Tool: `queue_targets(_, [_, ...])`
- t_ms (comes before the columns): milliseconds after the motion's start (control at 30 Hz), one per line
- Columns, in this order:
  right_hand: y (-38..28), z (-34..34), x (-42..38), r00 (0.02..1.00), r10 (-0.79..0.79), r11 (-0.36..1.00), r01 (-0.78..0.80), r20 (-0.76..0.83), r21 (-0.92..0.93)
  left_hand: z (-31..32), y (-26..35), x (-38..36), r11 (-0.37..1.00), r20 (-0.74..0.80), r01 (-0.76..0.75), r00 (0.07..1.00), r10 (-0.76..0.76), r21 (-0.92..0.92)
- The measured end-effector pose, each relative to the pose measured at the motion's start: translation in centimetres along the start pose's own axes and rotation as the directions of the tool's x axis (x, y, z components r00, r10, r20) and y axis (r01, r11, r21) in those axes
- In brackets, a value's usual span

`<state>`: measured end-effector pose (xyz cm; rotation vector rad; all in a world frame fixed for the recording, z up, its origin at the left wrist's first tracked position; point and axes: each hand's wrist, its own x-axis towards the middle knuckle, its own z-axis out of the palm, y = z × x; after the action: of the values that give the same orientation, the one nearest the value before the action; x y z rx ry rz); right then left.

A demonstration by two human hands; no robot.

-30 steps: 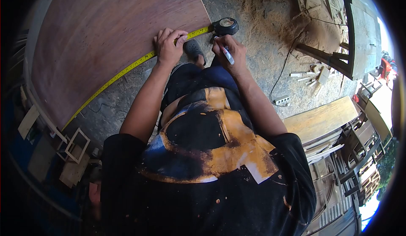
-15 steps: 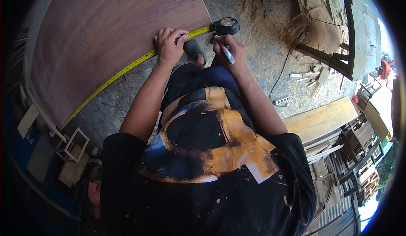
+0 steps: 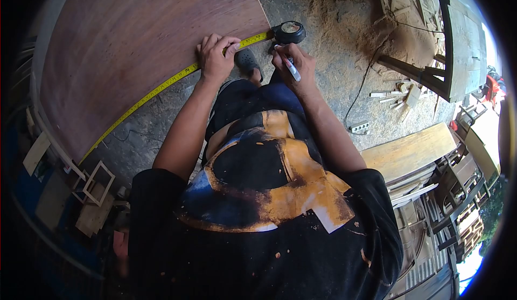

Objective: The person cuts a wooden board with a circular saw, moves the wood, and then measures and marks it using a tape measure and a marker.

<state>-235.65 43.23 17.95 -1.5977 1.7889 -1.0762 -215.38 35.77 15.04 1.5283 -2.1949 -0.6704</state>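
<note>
A brown plywood sheet (image 3: 145, 47) fills the upper left. Along its near edge runs the yellow blade of a tape measure (image 3: 156, 89). The black tape case (image 3: 291, 30) sits by the sheet's right corner. My left hand (image 3: 216, 58) is closed on the blade, its fingers resting over the sheet's edge and the thumb side near the blade. To the right, just below the case, my right hand (image 3: 295, 66) grips a marker (image 3: 292, 69) with a whitish barrel and some red on it. The marker's tip is hard to make out.
Sawdust (image 3: 344, 25) covers the floor beyond my right hand. A power strip (image 3: 360, 128) with a cord lies on the right, near wood scraps (image 3: 406, 96) and a wooden bench (image 3: 466, 52). Stacked boards (image 3: 409, 149) lie at lower right, a small wooden frame (image 3: 99, 184) at lower left.
</note>
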Motion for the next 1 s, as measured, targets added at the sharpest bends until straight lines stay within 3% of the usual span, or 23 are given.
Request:
queue_targets(400, [-0.6,-1.4,0.4,0.999,0.048,0.998,-0.048,0.006,0.041,0.1,-0.1,0.1,1.000,-0.019,-0.014,1.000,0.014,0.002])
queue_targets(467, [-0.9,-2.5,0.9,0.983,0.131,0.984,-0.113,-0.125,0.141,0.1,-0.2,0.0,1.000,-0.012,-0.005,1.000,0.005,0.004])
queue_targets(600, [-0.6,-4.4,4.4,0.960,0.208,0.965,-0.169,-0.189,0.201,0.2,-0.2,-0.1,0.999,-0.016,-0.001,1.000,0.001,-0.032])
queue_targets(667, [0.0,-4.7,6.0,0.992,0.102,0.994,-0.105,-0.072,-0.031,0.2,-0.3,-0.1,1.000,-0.021,0.003,1.000,-0.003,-0.030])
queue_targets(700, [0.0,-4.6,6.5,0.993,0.096,0.995,-0.098,-0.072,-0.030,0.2,-0.3,-0.1,0.999,-0.022,-0.001,1.000,0.001,-0.036])
queue_targets(767, [-0.3,-4.5,7.5,0.991,0.009,0.971,0.024,0.137,-0.238,0.2,-0.3,0.0,0.999,-0.033,-0.008,0.999,0.007,-0.042])
queue_targets(833, [0.8,-3.6,7.3,0.979,0.008,0.972,0.040,0.203,-0.231,0.2,-0.2,-0.1,1.000,-0.028,-0.005,1.000,0.004,-0.029])
queue_targets(900, [1.5,-2.6,7.2,0.928,-0.028,0.972,0.112,0.371,-0.207,0.1,0.0,-0.2,0.999,-0.042,-0.008,0.999,0.007,-0.031])
queue_targets(933, [0.8,-2.6,7.2,0.900,0.093,0.974,0.007,0.425,-0.226,-0.1,0.1,-0.1,0.999,-0.048,-0.011,0.999,0.010,-0.030])
queue_targets(1000, [0.0,-2.6,7.1,0.892,0.048,0.950,0.097,0.449,-0.295,-0.5,0.4,-0.1,0.999,-0.048,-0.022,0.999,0.020,-0.044])
